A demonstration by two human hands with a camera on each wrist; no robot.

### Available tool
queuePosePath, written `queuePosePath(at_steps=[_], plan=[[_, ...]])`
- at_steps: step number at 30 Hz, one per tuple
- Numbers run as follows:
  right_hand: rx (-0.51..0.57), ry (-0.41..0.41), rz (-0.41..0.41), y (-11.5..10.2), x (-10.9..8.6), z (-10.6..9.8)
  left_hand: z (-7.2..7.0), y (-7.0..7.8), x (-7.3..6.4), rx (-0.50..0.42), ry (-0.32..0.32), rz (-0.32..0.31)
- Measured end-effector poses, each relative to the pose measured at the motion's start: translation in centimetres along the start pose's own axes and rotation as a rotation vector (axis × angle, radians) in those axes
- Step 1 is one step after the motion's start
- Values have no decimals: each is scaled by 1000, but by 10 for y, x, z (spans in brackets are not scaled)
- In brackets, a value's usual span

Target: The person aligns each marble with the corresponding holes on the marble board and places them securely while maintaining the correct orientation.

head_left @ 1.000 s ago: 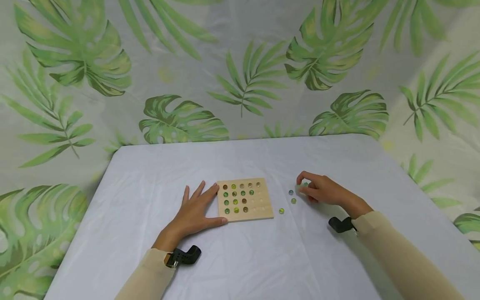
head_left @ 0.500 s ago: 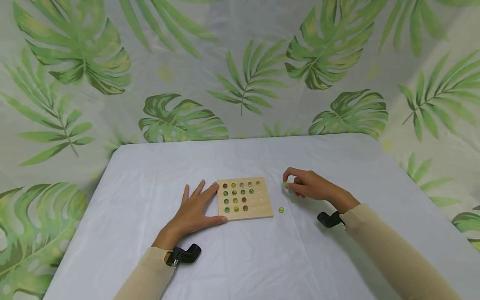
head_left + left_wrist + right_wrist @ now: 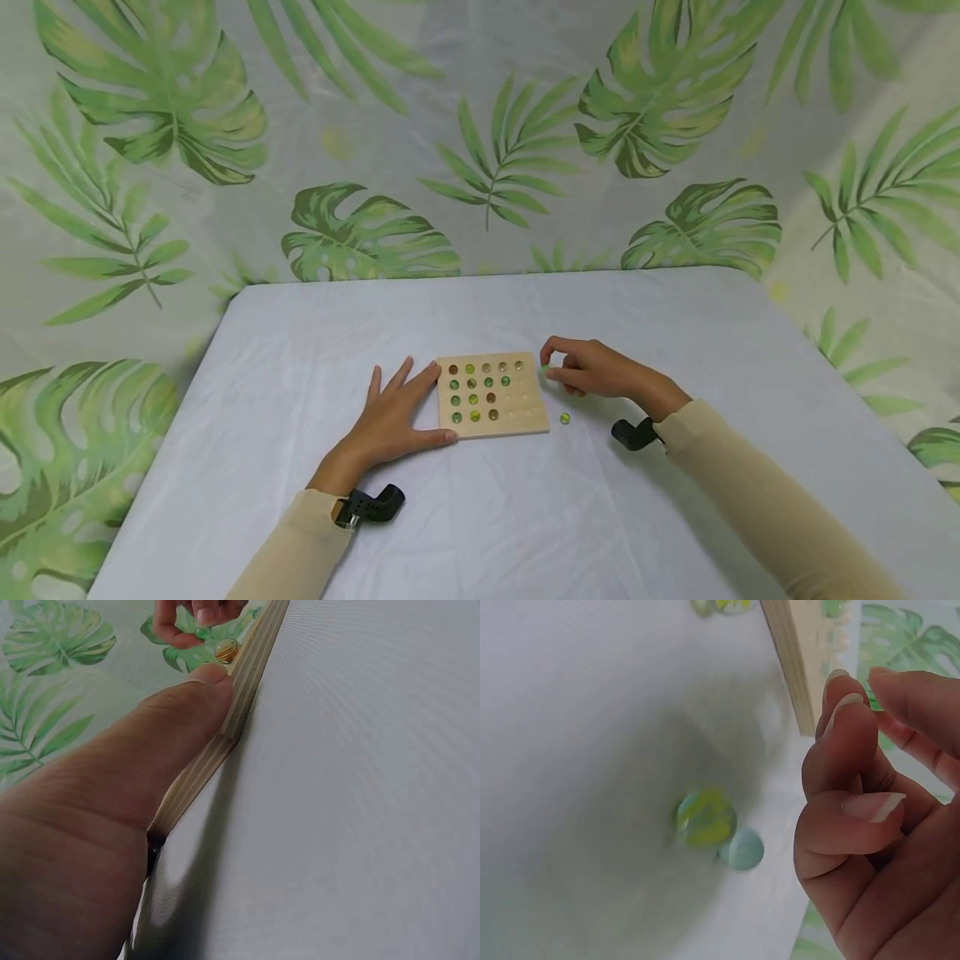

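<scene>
A light wooden board (image 3: 537, 400) with rows of hollows lies flat on the white table. Several glass marbles, such as a dark brown marble (image 3: 492, 414), sit in its hollows. My left hand (image 3: 388, 425) is spread at the board's left side, fingers straight, thumb at the near corner and index finger at the far one. In the left wrist view the thumb (image 3: 187, 705) lies against the layered edge. Just beyond the board's right edge, my right hand (image 3: 592, 367) pinches a green marble (image 3: 545, 367) between thumb and index finger. In the right wrist view the fingers (image 3: 847, 742) hide that marble.
A yellow-green marble (image 3: 565, 418) lies on the table near the board's right corner. In the right wrist view, another yellow-green marble (image 3: 706, 817) and a pale blue-green marble (image 3: 744, 849) lie below the right hand. A leaf-patterned cloth (image 3: 480, 125) hangs behind the table.
My right hand has moved left with the pinched green marble, from the loose marbles toward the board's right edge. My left hand and the board stay in place.
</scene>
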State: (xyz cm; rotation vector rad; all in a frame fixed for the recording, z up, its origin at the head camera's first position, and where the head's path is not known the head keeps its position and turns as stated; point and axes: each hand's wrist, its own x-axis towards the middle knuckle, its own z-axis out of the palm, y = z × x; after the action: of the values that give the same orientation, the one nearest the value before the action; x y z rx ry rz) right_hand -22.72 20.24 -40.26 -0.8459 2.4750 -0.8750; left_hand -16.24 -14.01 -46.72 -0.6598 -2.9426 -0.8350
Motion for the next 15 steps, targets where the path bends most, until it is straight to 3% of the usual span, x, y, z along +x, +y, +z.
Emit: queuePosePath(at_steps=[15], plan=[[6, 4, -1, -12, 20, 16, 1, 0, 1, 12, -3, -8]])
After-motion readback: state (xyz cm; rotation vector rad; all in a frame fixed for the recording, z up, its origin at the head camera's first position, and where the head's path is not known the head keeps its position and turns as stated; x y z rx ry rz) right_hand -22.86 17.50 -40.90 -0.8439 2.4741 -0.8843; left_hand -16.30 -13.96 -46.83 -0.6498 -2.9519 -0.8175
